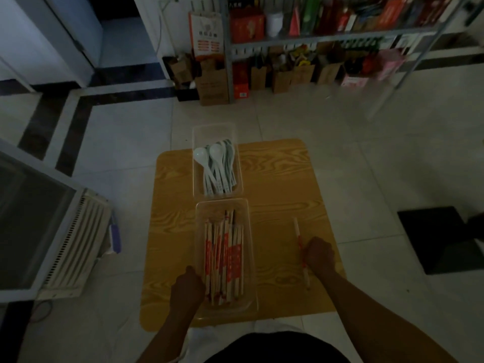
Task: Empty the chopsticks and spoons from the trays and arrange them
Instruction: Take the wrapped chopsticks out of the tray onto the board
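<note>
One head-worn wide view looks steeply down at a nearby wooden table (275, 179), shelves (327, 35) along the frame's top.

Right of the chopstick tray (214, 208): broad bare desk (277, 179), free for passing, crossed only by one wrapped chopstick (297, 231) held in the right hand (319, 254). Just beyond the tray: spoon tray (213, 132), closing the far side. Left of the tray: narrow desk strip, near end blocked by the left hand (187, 286) gripping the tray wall.
</note>
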`<act>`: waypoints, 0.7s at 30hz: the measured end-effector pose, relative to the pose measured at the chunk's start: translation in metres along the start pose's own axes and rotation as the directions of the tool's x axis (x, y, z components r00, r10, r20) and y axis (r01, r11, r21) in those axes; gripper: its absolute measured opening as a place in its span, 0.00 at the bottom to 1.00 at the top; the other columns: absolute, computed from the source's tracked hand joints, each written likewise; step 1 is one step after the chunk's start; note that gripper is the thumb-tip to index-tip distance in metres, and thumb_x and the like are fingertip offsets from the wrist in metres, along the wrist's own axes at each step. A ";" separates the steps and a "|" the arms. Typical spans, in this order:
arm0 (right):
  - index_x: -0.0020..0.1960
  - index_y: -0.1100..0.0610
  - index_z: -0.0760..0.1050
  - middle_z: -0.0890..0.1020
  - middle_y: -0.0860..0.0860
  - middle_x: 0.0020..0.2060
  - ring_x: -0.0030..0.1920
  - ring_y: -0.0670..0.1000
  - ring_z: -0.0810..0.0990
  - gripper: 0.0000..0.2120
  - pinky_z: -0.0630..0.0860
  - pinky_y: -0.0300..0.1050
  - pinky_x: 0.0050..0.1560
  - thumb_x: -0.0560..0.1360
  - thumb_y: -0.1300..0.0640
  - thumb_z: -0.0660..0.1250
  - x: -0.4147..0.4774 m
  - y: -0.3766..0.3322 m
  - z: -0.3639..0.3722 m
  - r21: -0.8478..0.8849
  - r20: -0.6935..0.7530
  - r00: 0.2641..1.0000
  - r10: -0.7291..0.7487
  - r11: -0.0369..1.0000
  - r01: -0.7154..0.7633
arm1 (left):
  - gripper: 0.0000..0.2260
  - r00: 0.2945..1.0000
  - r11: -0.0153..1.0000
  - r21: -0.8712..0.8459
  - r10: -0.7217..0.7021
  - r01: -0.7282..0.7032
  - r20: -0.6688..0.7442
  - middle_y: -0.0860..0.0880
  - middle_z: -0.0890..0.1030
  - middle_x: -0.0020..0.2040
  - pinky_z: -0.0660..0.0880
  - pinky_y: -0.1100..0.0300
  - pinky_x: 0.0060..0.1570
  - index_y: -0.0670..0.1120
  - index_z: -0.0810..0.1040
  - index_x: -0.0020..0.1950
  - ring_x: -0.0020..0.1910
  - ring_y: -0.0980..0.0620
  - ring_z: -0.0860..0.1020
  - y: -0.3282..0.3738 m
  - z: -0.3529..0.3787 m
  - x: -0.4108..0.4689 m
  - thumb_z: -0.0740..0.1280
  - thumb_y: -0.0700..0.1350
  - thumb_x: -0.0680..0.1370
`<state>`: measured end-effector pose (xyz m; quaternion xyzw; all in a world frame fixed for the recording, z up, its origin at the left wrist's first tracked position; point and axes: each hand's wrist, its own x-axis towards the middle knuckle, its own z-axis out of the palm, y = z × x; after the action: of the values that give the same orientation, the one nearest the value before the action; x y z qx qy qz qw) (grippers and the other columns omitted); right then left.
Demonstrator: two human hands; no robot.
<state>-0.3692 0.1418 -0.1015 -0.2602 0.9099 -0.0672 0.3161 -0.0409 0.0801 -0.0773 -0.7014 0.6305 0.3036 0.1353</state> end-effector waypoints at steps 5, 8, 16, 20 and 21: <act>0.48 0.61 0.80 0.83 0.59 0.49 0.50 0.60 0.82 0.17 0.77 0.46 0.44 0.77 0.46 0.65 0.006 -0.001 0.001 -0.012 -0.028 0.999 0.045 0.999 -0.046 | 0.07 1.000 1.000 -0.028 0.002 -0.002 -0.011 0.42 0.80 0.50 0.73 0.58 0.38 0.41 0.71 0.55 0.38 0.49 0.74 0.003 0.000 -0.002 0.56 0.41 0.81; 0.48 0.61 0.81 0.84 0.58 0.48 0.47 0.58 0.82 0.11 0.77 0.44 0.43 0.78 0.54 0.64 0.008 -0.018 0.001 -0.064 -0.070 0.997 -0.011 0.998 0.006 | 0.07 1.000 0.999 -0.054 -0.005 0.004 -0.007 0.42 0.80 0.50 0.74 0.59 0.39 0.41 0.71 0.56 0.40 0.48 0.77 0.002 0.000 -0.003 0.56 0.41 0.81; 0.41 0.54 0.72 0.75 0.49 0.36 0.37 0.49 0.74 0.09 0.68 0.45 0.36 0.80 0.54 0.62 -0.059 -0.130 0.034 0.089 -0.174 0.852 -0.494 0.854 0.513 | 0.09 1.000 0.999 -0.048 0.022 -0.021 0.020 0.44 0.80 0.53 0.76 0.57 0.46 0.41 0.71 0.58 0.48 0.47 0.80 -0.001 0.000 -0.005 0.56 0.42 0.81; 0.48 0.54 0.78 0.81 0.51 0.43 0.44 0.53 0.81 0.11 0.78 0.46 0.40 0.80 0.52 0.59 -0.094 -0.143 0.092 -0.049 0.140 0.837 -0.528 0.841 0.539 | 0.07 0.996 0.993 -0.118 0.027 -0.017 0.082 0.44 0.80 0.51 0.74 0.60 0.40 0.42 0.72 0.55 0.42 0.49 0.78 -0.005 -0.007 -0.001 0.56 0.43 0.82; 0.50 0.55 0.78 0.82 0.53 0.46 0.46 0.54 0.82 0.11 0.77 0.45 0.41 0.80 0.53 0.59 -0.097 -0.140 0.104 -0.067 0.195 0.855 -0.481 0.863 0.501 | 0.07 0.995 0.988 -0.154 0.019 -0.003 0.102 0.44 0.80 0.50 0.76 0.59 0.40 0.42 0.72 0.53 0.40 0.49 0.78 -0.007 -0.008 0.000 0.57 0.44 0.82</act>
<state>-0.1809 0.0761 -0.0913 -0.5065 0.7850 -0.0703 0.3498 -0.0321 0.0770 -0.0723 -0.6897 0.6011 0.3880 0.1116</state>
